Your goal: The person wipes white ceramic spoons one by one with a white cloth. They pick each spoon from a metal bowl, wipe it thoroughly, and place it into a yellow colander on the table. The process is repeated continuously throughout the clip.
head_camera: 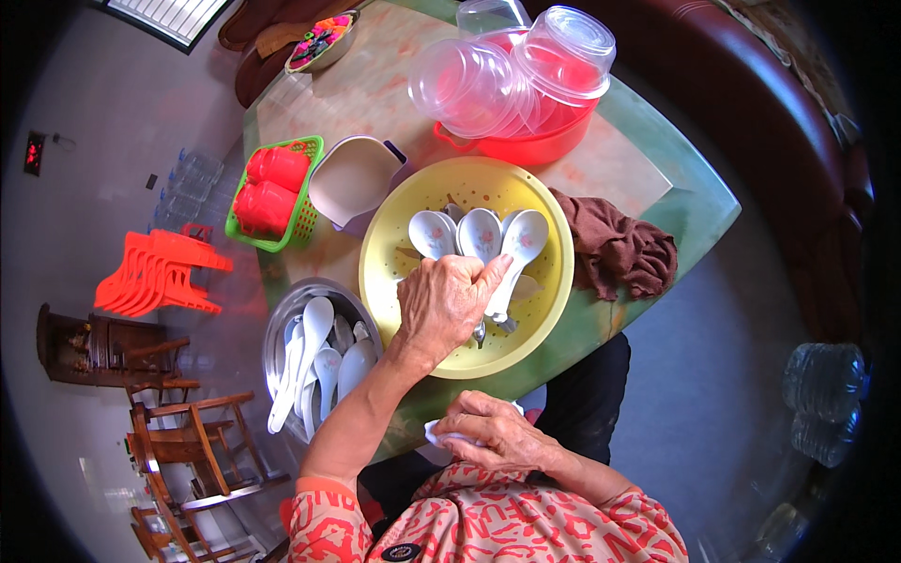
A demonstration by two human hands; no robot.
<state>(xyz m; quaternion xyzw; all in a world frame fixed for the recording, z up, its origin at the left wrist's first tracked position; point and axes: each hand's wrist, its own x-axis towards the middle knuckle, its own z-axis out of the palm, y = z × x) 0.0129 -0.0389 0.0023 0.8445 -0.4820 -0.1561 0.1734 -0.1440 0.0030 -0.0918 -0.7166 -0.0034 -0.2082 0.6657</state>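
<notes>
My left hand point(447, 299) is over a round yellow plastic basin point(376, 310), its fingers curled on the handles of white spoons point(481, 232) with flower prints in the bowls. The thumb lies against the right-hand stack, and my palm hides the fingertips. Metal spoons point(480, 334) show beneath the white ones. Close to my body, my right hand point(486, 429) holds a bunched white cloth point(454, 433). Left of the basin, a steel bowl point(271, 352) is filled with more white spoons point(317, 320) and some metal ones.
A brown cloth point(619, 246) lies right of the basin. Behind stand a red tub point(535, 144) of clear plastic bowls point(563, 53), an off-white container point(359, 176) and a green basket point(306, 218) of red cups point(271, 186). The table edge point(704, 204) curves at right.
</notes>
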